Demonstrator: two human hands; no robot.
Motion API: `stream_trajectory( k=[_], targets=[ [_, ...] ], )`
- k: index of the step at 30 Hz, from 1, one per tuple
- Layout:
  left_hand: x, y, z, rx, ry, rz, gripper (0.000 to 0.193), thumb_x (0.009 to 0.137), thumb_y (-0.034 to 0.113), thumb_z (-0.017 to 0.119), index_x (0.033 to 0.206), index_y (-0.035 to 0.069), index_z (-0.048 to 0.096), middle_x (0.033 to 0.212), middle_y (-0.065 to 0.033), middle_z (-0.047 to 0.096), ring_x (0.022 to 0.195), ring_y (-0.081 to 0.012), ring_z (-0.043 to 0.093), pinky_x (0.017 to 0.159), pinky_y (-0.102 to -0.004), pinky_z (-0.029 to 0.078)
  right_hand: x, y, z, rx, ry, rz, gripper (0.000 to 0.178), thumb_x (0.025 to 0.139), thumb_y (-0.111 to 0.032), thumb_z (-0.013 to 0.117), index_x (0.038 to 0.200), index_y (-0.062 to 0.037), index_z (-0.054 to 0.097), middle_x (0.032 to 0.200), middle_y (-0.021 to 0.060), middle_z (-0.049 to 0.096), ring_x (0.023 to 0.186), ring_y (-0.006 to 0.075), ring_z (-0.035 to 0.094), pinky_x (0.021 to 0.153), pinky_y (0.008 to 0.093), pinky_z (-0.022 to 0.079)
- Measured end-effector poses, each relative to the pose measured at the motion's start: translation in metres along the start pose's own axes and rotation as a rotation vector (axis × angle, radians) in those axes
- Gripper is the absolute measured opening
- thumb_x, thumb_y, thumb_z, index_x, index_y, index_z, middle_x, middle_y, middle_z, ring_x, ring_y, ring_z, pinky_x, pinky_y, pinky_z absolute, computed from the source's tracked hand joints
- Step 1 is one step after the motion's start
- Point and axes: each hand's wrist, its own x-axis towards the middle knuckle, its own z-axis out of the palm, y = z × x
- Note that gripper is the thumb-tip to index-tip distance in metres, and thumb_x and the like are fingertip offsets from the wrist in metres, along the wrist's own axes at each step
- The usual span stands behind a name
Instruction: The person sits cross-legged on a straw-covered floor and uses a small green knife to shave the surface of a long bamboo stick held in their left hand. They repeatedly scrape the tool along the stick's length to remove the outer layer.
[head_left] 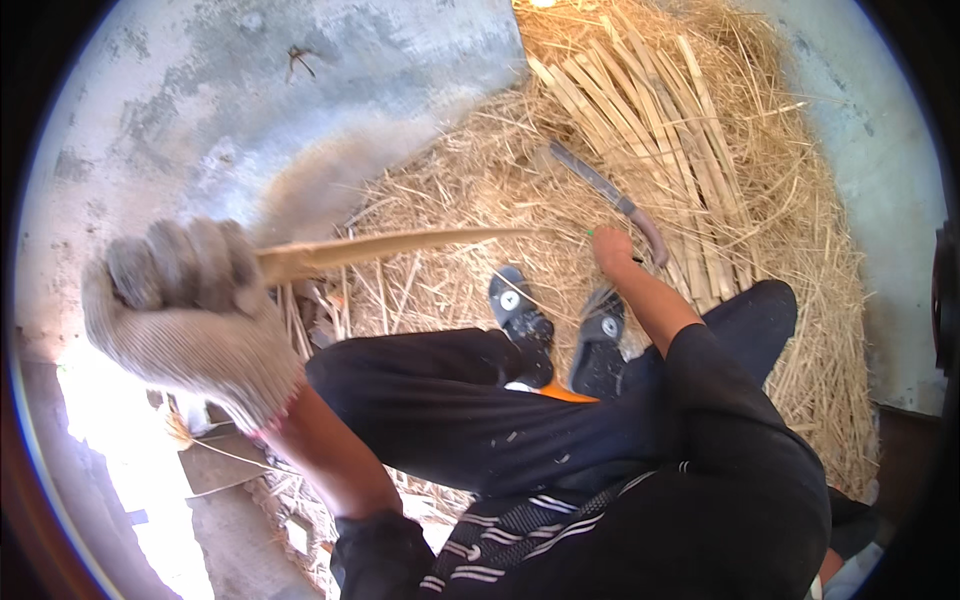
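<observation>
A knitted grey-white work glove covers my left hand [185, 295], raised at the left with its fingers wrapped round the wide end of a pale bamboo strip [380, 248]. The strip runs rightward, nearly level, and narrows toward my right hand. My bare right hand [612, 250] is closed above my right foot; a small green bit shows at its fingers and a dark bit behind it, but what it grips is hidden. Just beyond it lies a machete [592, 178] with a dark blade and a brown curved handle, resting on the shavings.
Split bamboo strips [680, 150] lie in a row at the far right. Straw-like shavings [450, 190] cover the floor around my slippers [520, 300]. Pale worn walls [330, 90] rise at the far left and right. Something orange [565, 392] shows between my legs.
</observation>
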Motion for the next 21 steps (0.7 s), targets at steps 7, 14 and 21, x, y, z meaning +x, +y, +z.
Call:
stream_trajectory(
  k=[7,14,21],
  targets=[
    [-0.002,-0.004,-0.003,-0.059,-0.04,-0.005,0.042,0.096,0.024,0.033,0.054,0.021,0.026,0.045,0.0046,0.021,0.037,-0.0081,0.012,0.033,-0.0226,0.02,-0.039,0.022,-0.051,0.057,-0.378,-0.133,0.037,0.084,-0.022,0.053,0.103,0.0078,0.063,0.1,0.0301,0.066,0.094,0.0434,0.066,0.084,0.0474,0.053],
    [-0.028,0.005,0.015,0.044,0.119,0.063,0.045,0.097,0.031,0.035,0.055,0.021,0.026,0.046,0.0045,0.022,0.037,-0.0078,0.014,0.033,-0.0231,0.019,-0.171,-0.064,-0.219,0.614,-0.163,-0.333,0.035,0.097,-0.019,0.046,0.122,0.0054,0.044,0.078,0.0293,0.064,0.082,0.0443,0.066,0.072,0.0503,0.053],
    [-0.06,0.024,0.025,-0.042,0.113,-0.055,0.048,0.096,0.04,0.039,0.054,0.021,0.026,0.045,0.0041,0.022,0.036,-0.0086,0.015,0.033,-0.0247,0.017,-0.292,-0.154,-0.292,0.942,0.353,-0.69,0.02,0.097,-0.016,0.049,0.107,0.0018,0.046,0.059,0.0219,0.059,0.056,0.0403,0.063,0.051,0.048,0.051]
  ],
)
